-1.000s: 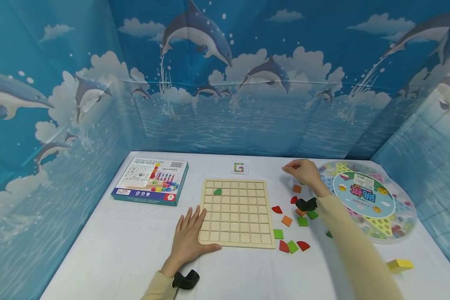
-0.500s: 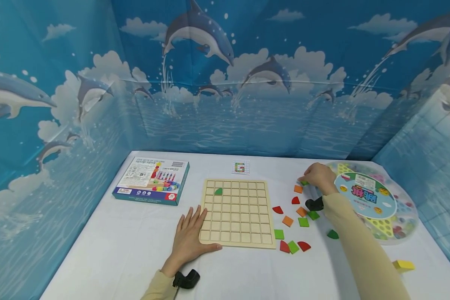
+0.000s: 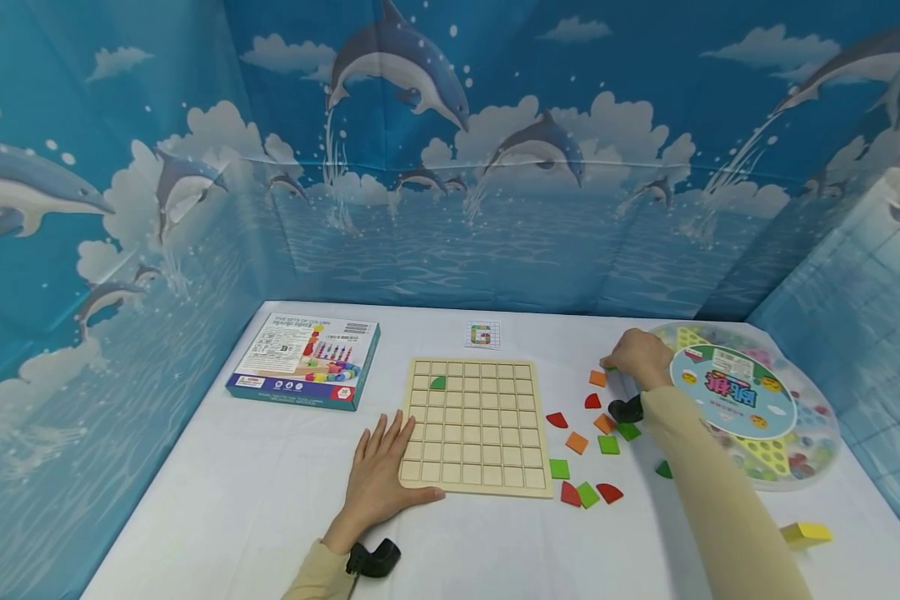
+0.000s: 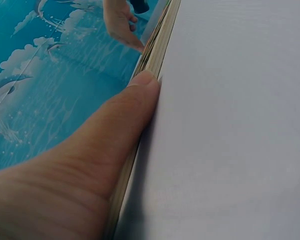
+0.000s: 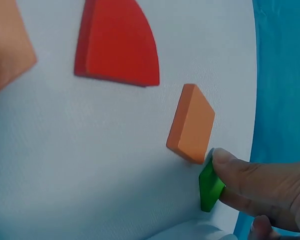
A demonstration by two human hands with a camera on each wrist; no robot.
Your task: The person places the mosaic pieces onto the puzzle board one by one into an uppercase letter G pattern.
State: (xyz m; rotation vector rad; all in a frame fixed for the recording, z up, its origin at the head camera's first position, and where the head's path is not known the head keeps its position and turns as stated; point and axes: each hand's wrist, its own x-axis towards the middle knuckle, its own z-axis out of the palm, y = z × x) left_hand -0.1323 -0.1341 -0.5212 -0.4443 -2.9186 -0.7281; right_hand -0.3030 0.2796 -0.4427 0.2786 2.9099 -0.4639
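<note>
A dolphin curtain [image 3: 450, 250] is enclosing the white worktop [image 3: 232, 500]; the wooden board [image 3: 471, 437] is lying near its middle. The left hand [image 3: 378, 471] is resting, fingers spread, around the board's near left corner, presumably steadying it. Toward the worktop's far edge, the right hand [image 3: 641, 358] is pinching a green piece [image 5: 211, 186], presumably for precise control. Counting up: one green quarter-round [image 3: 438, 382] is sitting on the board; beyond its right edge three orange squares [image 3: 577, 442], four red quarter-rounds [image 3: 610, 493] and four green squares [image 3: 609, 445] are lying, one dark green piece [image 3: 663, 470] peeking past the sleeve [image 3: 720, 492].
</note>
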